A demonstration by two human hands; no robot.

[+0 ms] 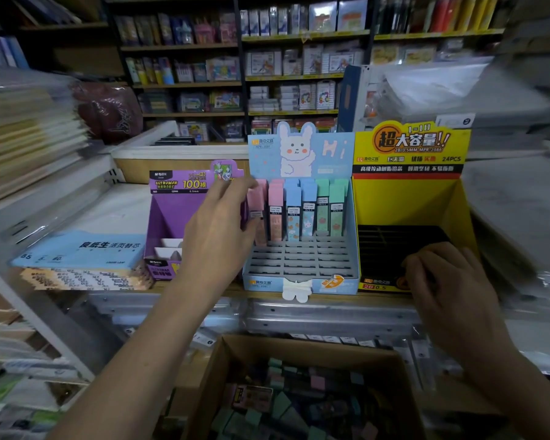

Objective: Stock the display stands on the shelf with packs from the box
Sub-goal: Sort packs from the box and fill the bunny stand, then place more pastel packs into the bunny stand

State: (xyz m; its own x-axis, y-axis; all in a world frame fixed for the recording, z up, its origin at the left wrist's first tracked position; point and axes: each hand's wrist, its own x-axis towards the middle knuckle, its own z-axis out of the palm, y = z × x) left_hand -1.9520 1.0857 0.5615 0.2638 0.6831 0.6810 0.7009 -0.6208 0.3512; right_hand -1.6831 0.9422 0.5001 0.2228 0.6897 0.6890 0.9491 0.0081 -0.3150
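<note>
Cramped shop shelving everywhere. Centre frame, the left hand (219, 230) fingers (235, 192) pinch a pink pack (256, 204) at the blue stand (299, 262) leftmost slot; I'd slide it straight down, clear of the purple stand (172, 217). The right hand (442, 274) curls on the yellow stand (407, 198), grip unclear. Front slots empty; box (210, 385) bottom centre.

Three stands share the shelf (115, 214) side by side: Ultraman stand (169, 214) on the left, rabbit stand (300, 271) in the middle, 24PCS stand (407, 198) on the right. Packs (308, 211) stand only in the rabbit stand's back rows. A paper stack (80, 252) lies left of the Ultraman stand. The box (226, 369) sits below, in front of the shelf, with loose packs (283, 404) inside, probably the same kind.
</note>
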